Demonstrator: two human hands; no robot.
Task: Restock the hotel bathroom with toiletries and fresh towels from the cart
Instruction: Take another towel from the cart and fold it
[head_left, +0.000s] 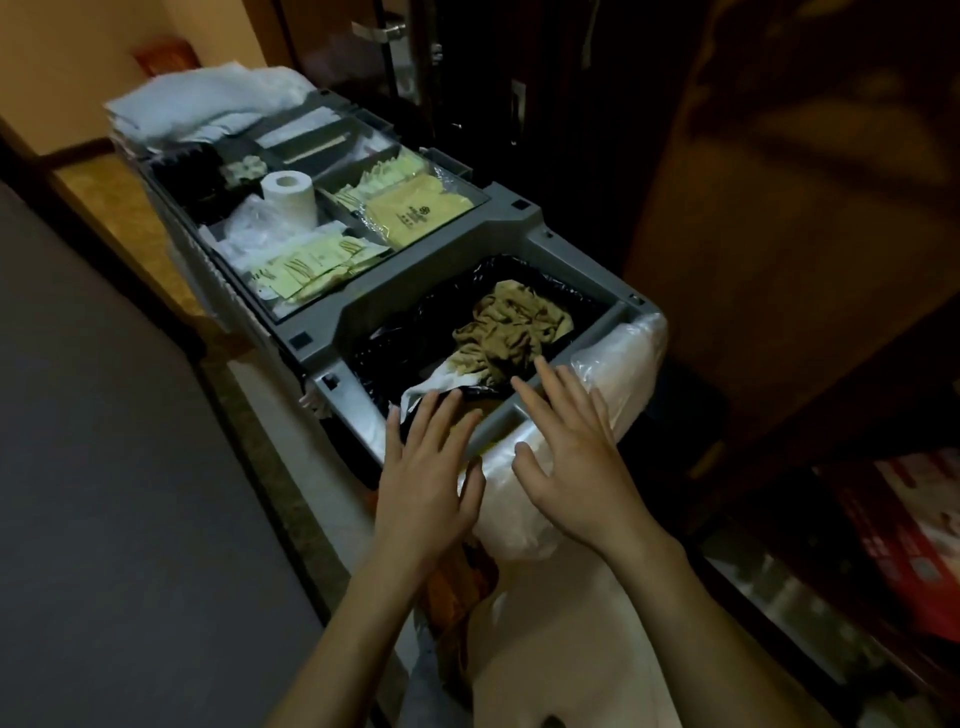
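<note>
The left hand and right hand are spreading flat, fingers straight, gripping nothing, at the cart rim. Toiletry sachets and folded towels are lying untaken on it, so restocking is seemingly only beginning.

matt grey plastic cart, glossy black bin liner, crumpled tan cloth.

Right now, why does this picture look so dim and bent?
Head view: weak warm light leaves the picture's right in shadow; the wide-angle lens bows the edges of the cart; the towels at the far end look blurred, while the toilet roll stays sharp.
</note>
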